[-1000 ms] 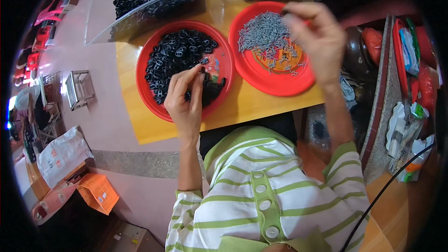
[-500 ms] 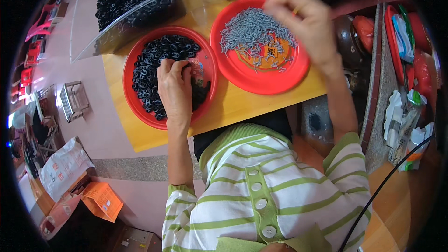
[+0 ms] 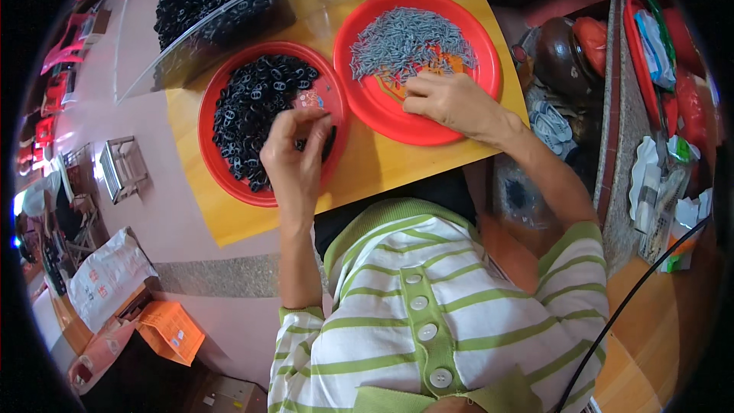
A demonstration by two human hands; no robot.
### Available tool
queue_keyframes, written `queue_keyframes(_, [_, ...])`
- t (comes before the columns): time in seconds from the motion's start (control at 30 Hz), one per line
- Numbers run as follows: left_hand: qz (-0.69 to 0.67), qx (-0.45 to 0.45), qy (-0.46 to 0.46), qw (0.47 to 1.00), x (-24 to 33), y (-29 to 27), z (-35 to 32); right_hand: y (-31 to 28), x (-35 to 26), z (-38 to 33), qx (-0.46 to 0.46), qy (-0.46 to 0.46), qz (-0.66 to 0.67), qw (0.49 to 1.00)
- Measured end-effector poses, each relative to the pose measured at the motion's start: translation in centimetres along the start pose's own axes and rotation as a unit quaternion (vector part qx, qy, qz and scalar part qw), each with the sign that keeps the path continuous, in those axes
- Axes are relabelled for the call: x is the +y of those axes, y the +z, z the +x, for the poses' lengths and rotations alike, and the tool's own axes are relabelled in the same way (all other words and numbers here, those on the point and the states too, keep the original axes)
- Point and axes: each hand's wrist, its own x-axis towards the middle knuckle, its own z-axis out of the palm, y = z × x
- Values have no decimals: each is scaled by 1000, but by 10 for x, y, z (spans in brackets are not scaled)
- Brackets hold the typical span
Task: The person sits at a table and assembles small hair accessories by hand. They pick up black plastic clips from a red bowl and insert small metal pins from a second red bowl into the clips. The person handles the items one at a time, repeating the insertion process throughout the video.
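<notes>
My left hand (image 3: 294,153) is closed over the right part of a red plate (image 3: 222,190) heaped with small black oval plastic pieces (image 3: 256,95). A dark bit shows at its thumb and index fingertips, apparently one of these pieces. On the second red plate (image 3: 428,134) lies a spread of small grey metal screws (image 3: 409,38). My right hand (image 3: 451,103) reaches over that plate's near side, fingers bent and pressed together at the edge of the screws. Whatever its fingertips pinch is hidden.
Both plates rest on a yellow board (image 3: 367,176). Behind them stand clear plastic bins (image 3: 206,27), the left one full of black pieces. At the right are a dark round jar (image 3: 556,53) and a stone-like ledge (image 3: 608,122). A black cable (image 3: 627,302) runs at lower right.
My right hand has come down and left from above the screw plate's far right edge to its near side. My left hand stays over the black pieces, its fingertips shifted slightly right.
</notes>
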Motion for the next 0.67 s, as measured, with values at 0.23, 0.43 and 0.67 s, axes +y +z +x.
queue_keyframes(0.23, [-378, -25, -196, 904, 4, 11, -43, 12, -10, 8, 3, -4, -67, 998])
queue_keyframes(0.43, [-412, -48, -229, 880, 9, 13, -53, 13, -17, 9, 97, 124, 126, 979])
queue_keyframes(0.67, [-486, -103, -231, 837, 1, 6, -52, 14, -34, 8, 142, 158, 243, 946])
